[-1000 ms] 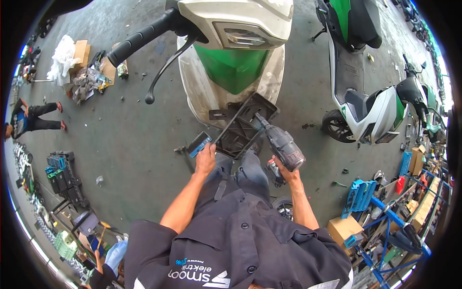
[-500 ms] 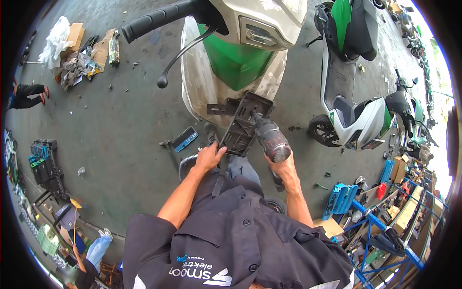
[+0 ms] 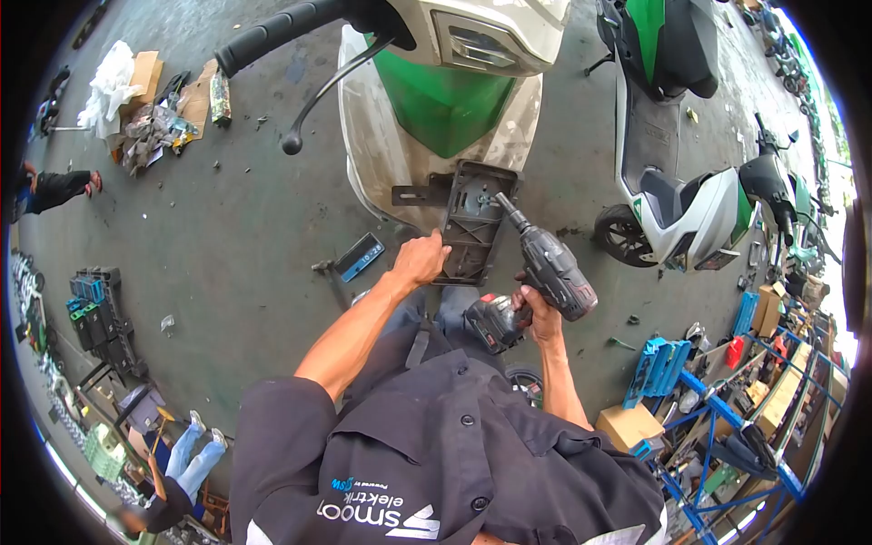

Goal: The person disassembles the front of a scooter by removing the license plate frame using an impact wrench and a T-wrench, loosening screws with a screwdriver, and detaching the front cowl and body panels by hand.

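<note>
A ribbed black plastic bracket (image 3: pixel 470 257) sits against the lower front of a scooter with a green and dirty white front panel (image 3: pixel 445 100). My left hand (image 3: pixel 420 261) is closed on the bracket's left edge, fingers curled at the rim. My right hand (image 3: pixel 543 313) grips the handle of a cordless impact wrench (image 3: pixel 556 271). Its long socket points up and left, just right of the bracket and apart from it. Near the bracket's top, a small metal fastener (image 3: pixel 485 199) shows. The scooter's brake lever (image 3: pixel 341 91) reaches down at the upper left.
On the floor left of my left hand lies a number plate (image 3: pixel 360 257). Another scooter (image 3: pixel 681 218) stands at the right. A blue metal rack (image 3: pixel 704 413) with boxes is at lower right, scrap and cardboard (image 3: pixel 150 118) at upper left. Two other people are at the left.
My right hand has drawn the impact wrench away from the bracket, to the right, turning its socket up-left. My left hand has shifted up along the bracket's edge. The bracket now looks less tilted.
</note>
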`<act>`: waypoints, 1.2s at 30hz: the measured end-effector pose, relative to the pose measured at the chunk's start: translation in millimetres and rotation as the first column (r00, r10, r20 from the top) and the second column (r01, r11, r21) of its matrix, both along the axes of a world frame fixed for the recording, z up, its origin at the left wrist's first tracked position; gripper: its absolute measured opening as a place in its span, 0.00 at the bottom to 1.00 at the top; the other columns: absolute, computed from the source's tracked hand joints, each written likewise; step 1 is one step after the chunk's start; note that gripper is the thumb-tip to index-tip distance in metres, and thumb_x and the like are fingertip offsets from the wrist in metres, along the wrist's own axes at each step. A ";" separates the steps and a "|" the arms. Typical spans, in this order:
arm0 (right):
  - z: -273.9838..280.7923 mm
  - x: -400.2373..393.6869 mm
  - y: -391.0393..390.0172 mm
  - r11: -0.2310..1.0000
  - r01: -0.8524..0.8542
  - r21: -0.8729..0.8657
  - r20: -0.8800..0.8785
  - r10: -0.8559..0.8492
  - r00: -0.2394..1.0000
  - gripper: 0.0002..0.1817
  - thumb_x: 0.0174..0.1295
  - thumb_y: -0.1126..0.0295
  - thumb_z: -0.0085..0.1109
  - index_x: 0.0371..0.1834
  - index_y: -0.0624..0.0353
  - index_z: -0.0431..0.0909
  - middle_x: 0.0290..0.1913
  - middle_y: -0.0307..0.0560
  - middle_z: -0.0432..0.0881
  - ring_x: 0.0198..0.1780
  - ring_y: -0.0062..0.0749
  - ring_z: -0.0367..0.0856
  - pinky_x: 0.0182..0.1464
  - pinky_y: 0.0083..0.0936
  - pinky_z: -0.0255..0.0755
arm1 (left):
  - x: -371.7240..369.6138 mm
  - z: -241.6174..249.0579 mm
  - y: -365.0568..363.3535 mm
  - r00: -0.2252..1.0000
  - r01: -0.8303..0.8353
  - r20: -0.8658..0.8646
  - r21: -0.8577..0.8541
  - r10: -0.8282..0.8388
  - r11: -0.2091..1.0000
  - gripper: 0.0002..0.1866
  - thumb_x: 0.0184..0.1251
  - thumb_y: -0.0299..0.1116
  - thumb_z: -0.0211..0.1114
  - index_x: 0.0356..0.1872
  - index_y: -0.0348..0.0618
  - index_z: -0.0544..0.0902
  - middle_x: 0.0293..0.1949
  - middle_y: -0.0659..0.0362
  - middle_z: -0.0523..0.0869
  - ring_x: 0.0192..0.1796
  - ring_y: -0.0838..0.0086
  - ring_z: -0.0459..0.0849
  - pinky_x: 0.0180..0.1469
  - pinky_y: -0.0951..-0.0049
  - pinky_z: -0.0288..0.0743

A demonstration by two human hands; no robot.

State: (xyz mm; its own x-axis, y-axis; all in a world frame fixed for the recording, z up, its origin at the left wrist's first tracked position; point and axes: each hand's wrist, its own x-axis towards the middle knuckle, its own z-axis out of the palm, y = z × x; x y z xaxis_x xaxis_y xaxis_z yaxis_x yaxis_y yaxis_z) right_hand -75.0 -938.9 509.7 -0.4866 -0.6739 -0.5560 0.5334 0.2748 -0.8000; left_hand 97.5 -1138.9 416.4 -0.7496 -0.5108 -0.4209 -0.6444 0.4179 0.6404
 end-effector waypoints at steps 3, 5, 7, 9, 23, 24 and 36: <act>7.9 -1.1 -4.0 0.998 0.038 -0.044 -0.022 -0.039 0.999 0.17 0.64 0.70 0.61 0.53 0.67 0.74 0.28 0.40 0.75 0.31 0.24 0.75 0.37 0.22 0.70 | -1.9 -2.5 -1.1 1.000 0.031 -0.002 -0.045 -0.031 0.998 0.21 0.73 0.41 0.56 0.48 0.26 0.75 0.31 0.38 0.86 0.37 0.42 0.86 0.41 0.46 0.78; 13.3 -5.9 -10.3 0.999 0.008 -0.033 -0.054 -0.009 0.998 0.19 0.64 0.68 0.62 0.54 0.68 0.73 0.28 0.41 0.74 0.31 0.26 0.75 0.38 0.24 0.70 | -3.4 8.3 -23.7 0.995 0.087 0.055 -0.129 -0.081 0.988 0.18 0.71 0.39 0.58 0.44 0.28 0.76 0.29 0.40 0.87 0.35 0.44 0.87 0.39 0.47 0.79; 21.1 -8.4 -9.5 1.000 -0.029 -0.003 -0.082 0.029 0.996 0.21 0.63 0.67 0.64 0.54 0.68 0.72 0.28 0.42 0.74 0.31 0.27 0.74 0.39 0.26 0.70 | -8.1 14.2 -44.2 0.989 0.140 0.056 -0.116 -0.134 0.983 0.18 0.71 0.41 0.60 0.42 0.32 0.76 0.29 0.40 0.86 0.36 0.43 0.86 0.39 0.45 0.78; 25.1 -11.4 -20.4 0.997 -0.076 -0.022 -0.119 0.073 0.990 0.21 0.63 0.68 0.62 0.55 0.69 0.72 0.28 0.42 0.73 0.32 0.27 0.74 0.40 0.25 0.70 | -10.9 1.5 -41.4 0.992 0.120 0.058 -0.161 -0.112 0.980 0.17 0.69 0.40 0.61 0.42 0.31 0.76 0.30 0.40 0.86 0.36 0.43 0.87 0.39 0.46 0.79; 61.5 -64.8 -33.3 0.945 -0.328 0.023 -0.392 0.310 0.866 0.24 0.62 0.75 0.64 0.62 0.62 0.74 0.52 0.45 0.82 0.51 0.27 0.81 0.53 0.25 0.77 | -125.3 135.3 -7.3 0.680 -0.172 -0.097 0.942 0.727 0.286 0.24 0.77 0.51 0.56 0.53 0.36 0.79 0.27 0.58 0.86 0.27 0.71 0.84 0.31 0.70 0.76; 55.5 -80.1 -27.5 0.937 -0.348 0.032 -0.153 0.349 0.924 0.23 0.64 0.75 0.62 0.62 0.63 0.73 0.52 0.45 0.82 0.52 0.28 0.80 0.53 0.24 0.76 | -151.4 137.9 1.3 0.646 -0.220 -0.192 0.880 0.739 0.421 0.24 0.77 0.52 0.55 0.49 0.37 0.80 0.26 0.61 0.84 0.26 0.77 0.81 0.30 0.76 0.73; 6.8 -318.9 20.9 0.852 -0.486 0.194 -0.001 0.495 0.869 0.54 0.49 0.50 0.78 0.72 0.65 0.56 0.60 0.65 0.75 0.65 0.48 0.75 0.66 0.37 0.67 | -390.6 43.3 82.6 0.794 -0.325 -0.055 0.803 0.606 0.499 0.16 0.69 0.42 0.67 0.33 0.37 0.83 0.29 0.64 0.83 0.32 0.84 0.78 0.37 0.80 0.73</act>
